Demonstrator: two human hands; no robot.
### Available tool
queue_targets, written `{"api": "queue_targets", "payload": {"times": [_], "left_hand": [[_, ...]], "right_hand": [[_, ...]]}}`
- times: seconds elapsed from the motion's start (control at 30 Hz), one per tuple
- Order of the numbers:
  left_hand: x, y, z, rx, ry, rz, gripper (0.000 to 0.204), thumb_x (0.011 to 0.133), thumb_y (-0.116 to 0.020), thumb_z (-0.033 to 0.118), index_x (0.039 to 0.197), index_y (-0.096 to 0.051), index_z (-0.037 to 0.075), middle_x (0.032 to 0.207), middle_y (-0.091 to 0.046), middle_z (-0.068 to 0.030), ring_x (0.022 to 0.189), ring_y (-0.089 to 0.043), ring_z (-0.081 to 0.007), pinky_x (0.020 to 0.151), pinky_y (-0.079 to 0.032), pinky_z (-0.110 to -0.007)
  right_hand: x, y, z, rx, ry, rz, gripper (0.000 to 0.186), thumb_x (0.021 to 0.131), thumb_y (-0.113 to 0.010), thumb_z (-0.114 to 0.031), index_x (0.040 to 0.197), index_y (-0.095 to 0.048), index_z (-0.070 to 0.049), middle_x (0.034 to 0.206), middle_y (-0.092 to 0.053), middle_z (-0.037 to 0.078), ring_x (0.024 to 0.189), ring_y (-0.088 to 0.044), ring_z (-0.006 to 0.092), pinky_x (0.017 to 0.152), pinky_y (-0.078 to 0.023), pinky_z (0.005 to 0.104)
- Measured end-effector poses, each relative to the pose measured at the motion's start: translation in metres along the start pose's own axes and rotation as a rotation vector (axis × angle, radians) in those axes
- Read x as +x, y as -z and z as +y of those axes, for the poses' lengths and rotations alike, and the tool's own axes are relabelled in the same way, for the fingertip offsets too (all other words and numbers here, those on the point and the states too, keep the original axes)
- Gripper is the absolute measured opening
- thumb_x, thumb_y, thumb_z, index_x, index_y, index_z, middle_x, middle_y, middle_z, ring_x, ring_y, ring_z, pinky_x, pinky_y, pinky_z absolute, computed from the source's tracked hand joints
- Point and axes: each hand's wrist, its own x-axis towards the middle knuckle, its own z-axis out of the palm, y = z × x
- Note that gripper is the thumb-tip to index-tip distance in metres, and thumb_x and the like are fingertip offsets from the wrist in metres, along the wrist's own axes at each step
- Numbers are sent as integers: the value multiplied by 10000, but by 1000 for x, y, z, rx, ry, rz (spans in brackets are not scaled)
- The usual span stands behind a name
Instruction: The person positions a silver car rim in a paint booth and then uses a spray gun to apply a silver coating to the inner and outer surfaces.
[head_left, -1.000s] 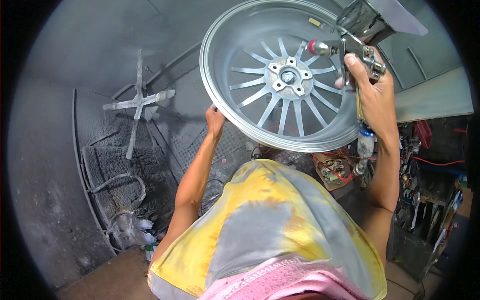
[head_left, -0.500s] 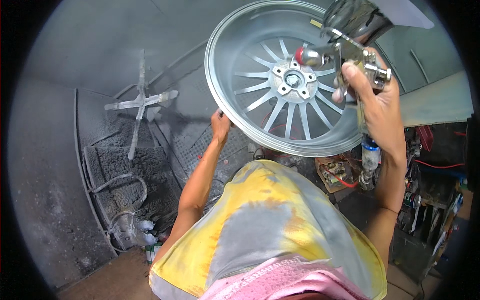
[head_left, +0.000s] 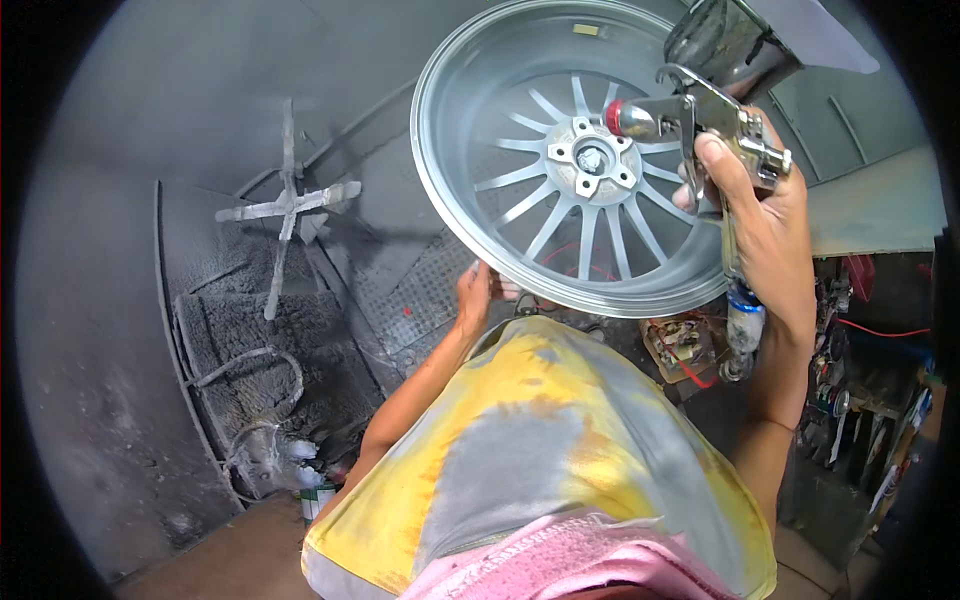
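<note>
A silver multi-spoke alloy wheel [head_left: 530, 280] tilts toward me at upper centre, a small pale label inside its rim. My right hand [head_left: 765, 215] grips a metal spray gun [head_left: 725, 110] over the wheel's right side, thumb up on its body; the red-ringed nozzle points left across the hub, a dark cup [head_left: 720, 50] sits on top, and a blue-ringed fitting hangs from the handle. My left hand [head_left: 478, 295] is closed on the wheel's lower-left rim, partly hidden behind it.
A paint-crusted cross stand [head_left: 288, 205] is at left, above a coated box-like object [head_left: 255, 330] with a looped hose. A cardboard box of small items [head_left: 675, 345] lies below the wheel, cluttered shelves [head_left: 870, 420] at right, booth walls [head_left: 100, 350] around.
The wheel has shifted right and turned anticlockwise, its label moving left. My left hand has moved right and down with the rim. The spray gun and my right hand moved right and slightly down.
</note>
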Motion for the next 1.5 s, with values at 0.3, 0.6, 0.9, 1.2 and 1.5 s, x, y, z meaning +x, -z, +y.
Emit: {"api": "queue_targets", "payload": {"times": [0.3, 0.6, 0.9, 1.2, 1.5], "left_hand": [[-18, -11, -7, -73, 36, -88, 499, 1064, -502, 451, 1151, -648, -17, 958, -734, -119, 805, -734, -213, 744, -626, -342], [33, 25, 30, 161, -161, 114, 471, 1072, -504, 465, 921, -636, 40, 774, -676, -59, 678, -690, -177, 646, -602, -335], [64, 36, 47, 142, -276, 123, 302, 999, -593, 276, 1058, -678, -8, 802, -699, -67, 688, -690, -170, 638, -590, -351], [37, 19, 43, 123, -180, 107, 300, 1017, -561, 286, 1014, -666, 5, 797, -689, -65, 687, -698, -186, 652, -596, -347], [8, 11, 23, 96, 4, -8, 422, 1060, -539, 416, 1094, -634, 6, 931, -726, -115, 762, -734, -213, 683, -622, -328]], "right_hand": [[6, 8, 12, -31, 2, 86, 168, 1022, -651, -155, 1094, -639, -4, 901, -660, 7, 755, -620, 77, 700, -538, 255], [7, -3, 5, -16, -16, -26, 259, 1038, -635, -239, 1181, -630, -22, 824, -636, 6, 723, -631, 89, 681, -510, 246], [16, 12, 34, -159, 111, 75, 173, 1030, -644, -163, 1109, -642, -8, 847, -633, -16, 731, -591, 66, 692, -500, 244], [-11, -1, 52, -21, -122, -130, 193, 1027, -649, -188, 1103, -640, -11, 883, -626, -11, 719, -588, 66, 674, -490, 249], [17, 10, 53, -63, 60, 85, 205, 1034, -645, -192, 1122, -640, -7, 869, -657, -10, 739, -597, 69, 686, -510, 245]]}}
